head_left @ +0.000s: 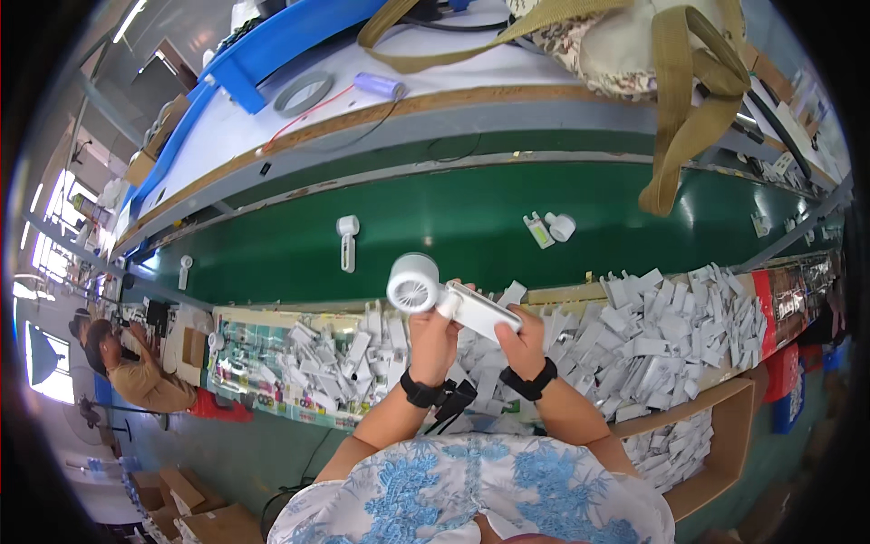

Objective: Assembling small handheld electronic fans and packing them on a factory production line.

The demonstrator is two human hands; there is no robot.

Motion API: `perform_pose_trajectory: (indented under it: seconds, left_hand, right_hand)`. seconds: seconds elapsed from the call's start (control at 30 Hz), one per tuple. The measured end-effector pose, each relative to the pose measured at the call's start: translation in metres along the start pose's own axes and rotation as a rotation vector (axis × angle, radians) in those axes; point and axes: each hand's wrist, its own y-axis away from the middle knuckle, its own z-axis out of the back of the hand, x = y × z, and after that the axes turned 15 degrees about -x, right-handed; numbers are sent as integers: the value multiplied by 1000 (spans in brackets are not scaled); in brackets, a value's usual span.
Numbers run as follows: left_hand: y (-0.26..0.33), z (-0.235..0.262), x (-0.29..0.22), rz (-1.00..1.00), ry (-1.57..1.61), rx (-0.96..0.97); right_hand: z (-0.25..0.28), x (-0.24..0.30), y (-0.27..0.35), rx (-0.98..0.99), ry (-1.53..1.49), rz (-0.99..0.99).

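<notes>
A white handheld fan (482, 310) is held up in front of me, its round head to the left and its handle slanting down to the right. My left hand (433, 341) is closed around the neck, just under the fan head. At the far end of the handle, my right hand (522, 343) grips with the thumb on top. Below and beside my hands lies a heap of white plastic parts (337, 363); a larger heap of white parts (648, 340) spreads to the right. Dark bands circle both wrists.
Beyond the heaps runs a green conveyor belt (435, 213) carrying a white fan (348, 243) and, farther right, another fan with a loose part (549, 228). A cardboard box (725, 435) of parts stands at lower right. Khaki straps (675, 109) hang from the shelf. A person (140, 367) sits at left.
</notes>
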Motion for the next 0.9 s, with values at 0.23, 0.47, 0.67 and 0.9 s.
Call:
perform_pose_trajectory:
  seconds: [0.23,0.47,0.67,0.9]
  left_hand:
    - [-203,61,66,-492,-1300,1]
    - [-325,149,100,-637,-1825,57]
    - [-308,145,106,-875,-1907,-474]
    - [-216,64,80,-65,-731,198]
  right_hand:
    - [49,-174,-103,-82,645,-39]
    - [83,-304,-173,-148,1440,-79]
    - [80,-335,-188,123,1108,-207]
    - [53,-70,-137,387,504,58]
